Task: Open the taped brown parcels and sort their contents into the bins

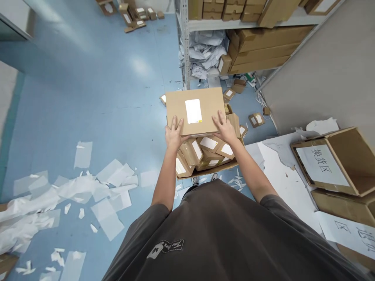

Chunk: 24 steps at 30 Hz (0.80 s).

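A flat brown cardboard box (pixel 177 105) with a white label (pixel 193 111) on its top is held level in front of me. My left hand (pixel 174 134) grips its near left corner, fingers spread over the top. At the near right corner my right hand (pixel 225 128) holds it the same way; both thumbs lie along the near edge. Beneath it stands a large open carton (pixel 215 170), filled with several smaller labelled boxes (pixel 190 152). The held box hides the far part of that carton.
Metal shelving (pixel 249 24) with boxes and crumpled paper (pixel 206 50) stands ahead. Small boxes (pixel 256 119) lie on the floor at right. Loose white sheets (pixel 108 214) litter the blue floor at left. Open cartons (pixel 359 156) with handwritten signs stand at the right.
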Available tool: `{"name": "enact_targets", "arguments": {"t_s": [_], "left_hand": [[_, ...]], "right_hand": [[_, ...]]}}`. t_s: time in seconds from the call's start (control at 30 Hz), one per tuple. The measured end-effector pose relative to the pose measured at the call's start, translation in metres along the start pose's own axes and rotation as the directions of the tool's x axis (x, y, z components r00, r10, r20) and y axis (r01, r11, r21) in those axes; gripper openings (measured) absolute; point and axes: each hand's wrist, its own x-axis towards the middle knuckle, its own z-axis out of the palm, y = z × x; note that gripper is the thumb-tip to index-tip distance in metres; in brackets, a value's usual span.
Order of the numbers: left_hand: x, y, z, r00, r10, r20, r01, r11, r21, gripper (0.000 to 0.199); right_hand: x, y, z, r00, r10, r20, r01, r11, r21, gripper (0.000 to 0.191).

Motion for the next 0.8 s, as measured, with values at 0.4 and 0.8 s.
{"name": "enact_targets", "arguments": {"t_s": [0.4,0.8], "left_hand": [[0.024,0.161,-0.005,0.937,0.349,0.011,-0.349,0.937,0.002,0.117],[-0.075,0.488,0.116,0.566,0.799,0.202,-0.801,0.591,-0.090,0.130]], "right_hand": [[-0.156,0.078,-0.056,0.900,0.426,-0.097,-0.426,0.905,0.021,0.113],[-0.505,0.182,-0.046,0.517,0.841,-0.159,-0.844,0.532,0.070,0.121]]}}
